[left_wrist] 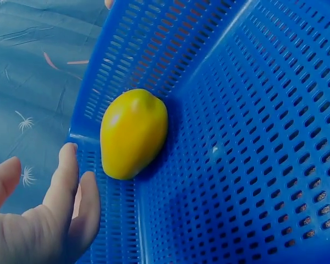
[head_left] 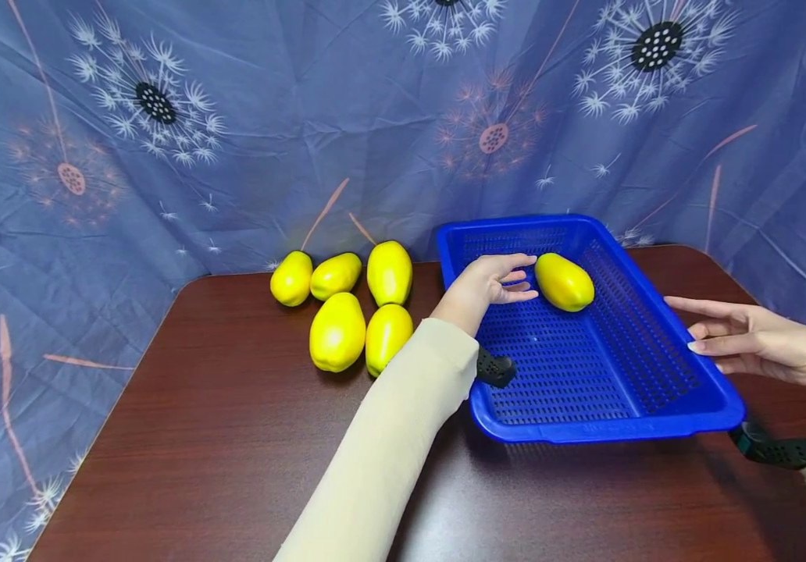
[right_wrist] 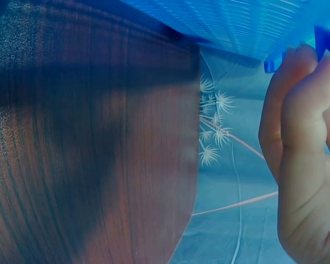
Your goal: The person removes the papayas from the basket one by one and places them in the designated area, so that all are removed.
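A yellow mango-like fruit (head_left: pixel 564 282) lies in the far part of a blue perforated plastic basket (head_left: pixel 603 431). My left hand (head_left: pixel 496 282) reaches over the basket's left side with its fingers relaxed and holding nothing. Its fingertips are right beside the fruit in the head view; in the left wrist view, a gap shows between the left fingers (left_wrist: pixel 66 181) and the fruit (left_wrist: pixel 134 135). At the basket's right rim, my right hand (head_left: pixel 761 339) pinches the edge between thumb and fingers. The right wrist view has these fingers (right_wrist: pixel 302 104) up against the blue rim.
Several more yellow fruits (head_left: pixel 337 332) stand grouped on the dark wooden table (head_left: pixel 234 437), left of the basket. A blue curtain with dandelion prints (head_left: pixel 269 117) hangs behind the table. Black wrist devices (head_left: pixel 772 449) sit below both hands.
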A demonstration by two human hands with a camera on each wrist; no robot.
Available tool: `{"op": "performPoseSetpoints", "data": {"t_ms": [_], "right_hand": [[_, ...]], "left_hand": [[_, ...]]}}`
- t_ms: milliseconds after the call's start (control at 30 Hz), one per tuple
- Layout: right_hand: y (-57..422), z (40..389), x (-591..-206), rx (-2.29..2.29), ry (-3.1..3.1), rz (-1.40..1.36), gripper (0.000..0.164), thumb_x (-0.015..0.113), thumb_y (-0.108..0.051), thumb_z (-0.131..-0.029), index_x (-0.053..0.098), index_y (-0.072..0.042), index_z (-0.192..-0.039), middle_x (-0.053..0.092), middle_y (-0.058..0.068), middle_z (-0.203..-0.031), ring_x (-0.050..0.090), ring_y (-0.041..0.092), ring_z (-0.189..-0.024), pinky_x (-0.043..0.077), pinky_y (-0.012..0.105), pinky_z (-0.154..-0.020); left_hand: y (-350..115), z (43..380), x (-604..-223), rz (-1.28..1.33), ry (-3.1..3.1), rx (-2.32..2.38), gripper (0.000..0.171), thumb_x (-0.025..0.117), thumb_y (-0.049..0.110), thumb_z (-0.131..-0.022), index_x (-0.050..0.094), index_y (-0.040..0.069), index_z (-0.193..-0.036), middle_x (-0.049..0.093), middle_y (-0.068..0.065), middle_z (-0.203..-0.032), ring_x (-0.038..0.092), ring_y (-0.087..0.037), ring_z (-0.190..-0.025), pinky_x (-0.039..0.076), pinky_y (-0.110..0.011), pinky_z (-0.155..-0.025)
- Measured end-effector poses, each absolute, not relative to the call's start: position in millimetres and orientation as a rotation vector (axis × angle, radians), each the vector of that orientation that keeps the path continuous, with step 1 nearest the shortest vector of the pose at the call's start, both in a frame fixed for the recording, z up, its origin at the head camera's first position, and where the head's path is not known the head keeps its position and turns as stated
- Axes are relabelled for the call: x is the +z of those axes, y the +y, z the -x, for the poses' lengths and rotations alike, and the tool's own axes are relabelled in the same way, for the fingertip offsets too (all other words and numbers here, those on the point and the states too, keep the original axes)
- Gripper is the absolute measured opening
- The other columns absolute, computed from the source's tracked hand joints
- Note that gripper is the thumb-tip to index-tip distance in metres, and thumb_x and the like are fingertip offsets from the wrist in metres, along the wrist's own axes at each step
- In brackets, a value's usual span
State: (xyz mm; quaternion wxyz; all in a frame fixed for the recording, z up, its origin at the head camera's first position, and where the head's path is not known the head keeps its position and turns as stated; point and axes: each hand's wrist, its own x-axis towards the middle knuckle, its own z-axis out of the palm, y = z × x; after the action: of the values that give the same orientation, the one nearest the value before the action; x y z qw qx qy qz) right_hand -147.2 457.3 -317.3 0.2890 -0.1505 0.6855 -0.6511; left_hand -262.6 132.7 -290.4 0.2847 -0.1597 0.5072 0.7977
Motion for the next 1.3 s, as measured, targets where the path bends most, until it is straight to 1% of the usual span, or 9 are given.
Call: {"op": "performPoseSetpoints", "data": {"t_ms": [133,367,500,667,867,967,1067,1167,1300], "right_hand": [[458,147,-318,-1.75,1.828,0.403,0.066,0.032,0.013,-0.095,0.04,-0.037,-0.138,0.062,0.003,-0.099,0.066,0.025,-0.089,0.053,0.043,-0.077],[457,147,-319,-1.77,1.783,0.421,0.066,0.03,0.013,-0.095,0.041,-0.035,-0.139,0.063,0.004,-0.1,0.066,0.026,-0.09,0.053,0.043,-0.077],[457,145,-320,-1.787,1.755,0.419,0.066,0.03,0.014,-0.095,0.041,-0.035,-0.139,0.063,0.006,-0.102,0.066,0.027,-0.091,0.053,0.045,-0.077],[457,145,-319,-1.786,1.78,0.406,0.066,0.031,0.013,-0.095,0.041,-0.035,-0.139,0.063,0.005,-0.101,0.066,0.026,-0.091,0.053,0.045,-0.077],[456,146,-318,-1.769,1.797,0.388,0.064,0.031,0.011,-0.096,0.041,-0.035,-0.138,0.063,0.005,-0.101,0.066,0.026,-0.091,0.052,0.045,-0.078],[457,146,-316,-1.77,1.794,0.383,0.064,0.032,0.011,-0.096,0.042,-0.035,-0.138,0.063,0.004,-0.1,0.066,0.025,-0.09,0.053,0.045,-0.077],[456,146,-316,-1.78,1.781,0.39,0.064,0.032,0.012,-0.096,0.041,-0.035,-0.139,0.063,0.003,-0.101,0.066,0.024,-0.091,0.053,0.044,-0.078],[453,146,-317,-1.792,1.753,0.403,0.064,0.031,0.012,-0.096,0.04,-0.033,-0.14,0.063,0.004,-0.103,0.065,0.024,-0.092,0.052,0.045,-0.078],[453,145,-316,-1.806,1.724,0.416,0.065,0.029,0.013,-0.096,0.038,-0.032,-0.142,0.063,0.005,-0.104,0.065,0.024,-0.094,0.052,0.045,-0.079]], "left_hand": [[139,261,-293,0.507,1.339,2.18,0.048,0.069,-0.005,-0.08,0.052,-0.002,-0.124,0.053,-0.025,-0.121,0.051,-0.041,-0.112,0.05,-0.047,-0.083],[155,253,-293,0.549,1.347,2.193,0.041,0.067,-0.005,-0.081,0.056,-0.002,-0.12,0.052,-0.025,-0.12,0.051,-0.041,-0.11,0.05,-0.047,-0.084],[163,249,-293,0.534,1.344,2.206,0.045,0.067,-0.005,-0.081,0.052,-0.003,-0.124,0.051,-0.026,-0.121,0.051,-0.041,-0.11,0.049,-0.048,-0.084],[171,250,-297,0.59,1.276,2.215,0.049,0.064,-0.004,-0.083,0.047,-0.003,-0.129,0.049,-0.027,-0.126,0.047,-0.042,-0.116,0.047,-0.049,-0.088],[178,254,-303,0.698,1.136,2.184,0.042,0.064,-0.001,-0.085,0.05,-0.002,-0.124,0.046,-0.025,-0.128,0.043,-0.043,-0.122,0.043,-0.052,-0.092],[200,276,-328,0.733,1.117,2.151,0.047,0.066,-0.001,-0.083,0.047,-0.003,-0.126,0.043,-0.024,-0.132,0.044,-0.046,-0.119,0.044,-0.057,-0.088],[235,322,-381,0.749,1.138,2.093,0.047,0.07,0.004,-0.081,0.049,0.0,-0.123,0.046,-0.024,-0.126,0.049,-0.047,-0.111,0.046,-0.062,-0.079],[265,366,-434,0.801,1.16,2.025,0.048,0.073,0.009,-0.08,0.051,0.005,-0.123,0.047,-0.025,-0.125,0.049,-0.051,-0.109,0.045,-0.064,-0.076],[283,387,-464,0.85,1.186,1.988,0.062,0.073,0.01,-0.079,0.044,0.01,-0.134,0.038,-0.025,-0.136,0.04,-0.05,-0.119,0.046,-0.062,-0.078]]}}
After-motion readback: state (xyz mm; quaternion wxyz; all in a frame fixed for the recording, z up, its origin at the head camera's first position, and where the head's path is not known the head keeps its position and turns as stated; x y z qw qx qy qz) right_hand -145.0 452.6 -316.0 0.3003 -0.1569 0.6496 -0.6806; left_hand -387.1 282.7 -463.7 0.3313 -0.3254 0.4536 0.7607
